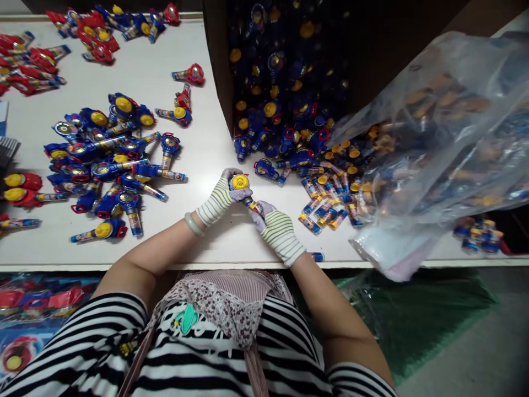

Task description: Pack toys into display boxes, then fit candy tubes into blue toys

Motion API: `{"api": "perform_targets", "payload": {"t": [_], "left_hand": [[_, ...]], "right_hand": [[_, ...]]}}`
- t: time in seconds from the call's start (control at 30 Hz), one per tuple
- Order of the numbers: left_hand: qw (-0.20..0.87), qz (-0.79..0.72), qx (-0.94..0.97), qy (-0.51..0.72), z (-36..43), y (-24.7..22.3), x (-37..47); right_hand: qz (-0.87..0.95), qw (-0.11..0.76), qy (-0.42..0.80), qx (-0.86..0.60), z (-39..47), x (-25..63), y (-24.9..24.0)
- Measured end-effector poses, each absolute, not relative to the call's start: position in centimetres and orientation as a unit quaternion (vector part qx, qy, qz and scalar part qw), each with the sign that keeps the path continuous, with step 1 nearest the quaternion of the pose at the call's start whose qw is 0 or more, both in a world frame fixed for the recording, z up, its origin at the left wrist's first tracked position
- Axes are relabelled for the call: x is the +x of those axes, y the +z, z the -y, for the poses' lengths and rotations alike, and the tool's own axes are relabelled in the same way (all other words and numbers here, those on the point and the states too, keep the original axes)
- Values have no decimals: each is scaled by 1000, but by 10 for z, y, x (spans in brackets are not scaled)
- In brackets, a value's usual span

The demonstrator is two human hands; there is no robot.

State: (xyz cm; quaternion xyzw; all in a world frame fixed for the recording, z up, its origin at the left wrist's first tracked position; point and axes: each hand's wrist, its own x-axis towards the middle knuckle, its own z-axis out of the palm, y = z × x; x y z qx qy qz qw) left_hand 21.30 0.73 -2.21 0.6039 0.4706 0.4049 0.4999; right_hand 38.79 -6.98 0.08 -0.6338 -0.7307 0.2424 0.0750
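Slippage looked the likeliest trouble: the blue toy (pixel 241 182) was held between two striped gloves, and smooth plastic could have skidded in the fabric if the hands pushed or twisted unevenly. A crooked push might also have strained the narrow neck below its disc or creased the printed wrap. Nearer the person than the cardboard box (pixel 217 66), a lone tube (pixel 317 257) lay at the front edge of the table (pixel 198 242); a brush from the right forearm could have rolled it off. Right of the box, the plastic bag (pixel 446 127) drooped past that edge, and a snag might have dragged the loose tubes (pixel 326 204) along.

The toy was in front of the box, on the person's side. The grip was firm at both ends: the left hand (pixel 219 196) was wrapped about the rounded body, while the right hand (pixel 279 226) pinched the stem. Its face showed a bright yellow ribbed disc set in deep blue, with a touch of red at the rim; a yellow band met the printed stem, whose far end the right glove hid.
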Motion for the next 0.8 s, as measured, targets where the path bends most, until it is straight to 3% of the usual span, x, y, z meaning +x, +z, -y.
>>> {"api": "perform_targets", "payload": {"t": [0.17,0.4,0.53,0.63,0.7,0.8], "left_hand": [[399,-519,611,444,-1,-29,224],[484,-443,550,517,6,-25,225],[484,-437,564,506,16,-19,219],[501,-403,587,492,18,-20,212],[468,-419,596,500,15,-21,209],[418,-467,581,519,12,-22,209]], "right_hand": [[722,80,214,-653,68,382,2],[716,85,221,-657,67,377,-1],[629,251,442,-589,72,373,-19],[542,284,614,-498,71,374,-27],[538,271,603,-523,67,377,-24],[570,258,490,-607,64,376,-14]]}}
